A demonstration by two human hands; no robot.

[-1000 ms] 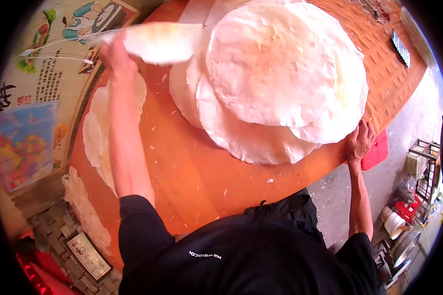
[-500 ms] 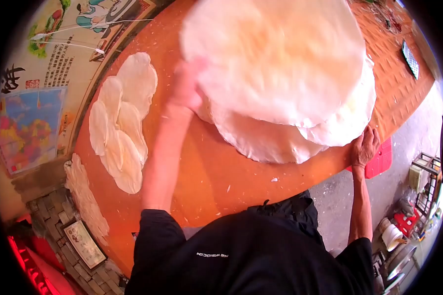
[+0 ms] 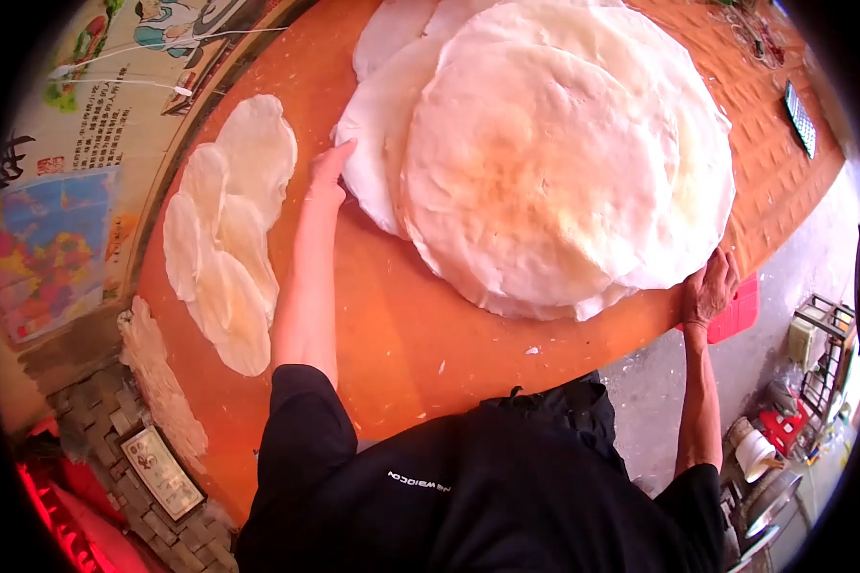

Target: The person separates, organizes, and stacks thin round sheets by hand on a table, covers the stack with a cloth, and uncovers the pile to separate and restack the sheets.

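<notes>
A pile of large, round, pale flatbreads (image 3: 535,191) lies on the orange tabletop, the top one browned in the middle. At the left side of the pile, my left hand (image 3: 329,176) is closed on the edge of a flatbread that sticks out from under the top one. Part of its fingers is hidden. My right hand (image 3: 711,288) rests on the table's near right edge, just below the pile, with its fingers stretched along the edge and holding nothing.
Several thin, smaller dough pieces (image 3: 229,229) overlap on the left of the orange table (image 3: 382,353). A pale dough strip (image 3: 162,382) lies along the left edge. A calculator (image 3: 800,119) is at the far right. A red stool (image 3: 736,313) stands below the right edge.
The raised, blurred large flatbread now lies flat on the pile, nearer to me. My left hand has moved slightly left and down to the pile's edge. My right hand has stayed in place.
</notes>
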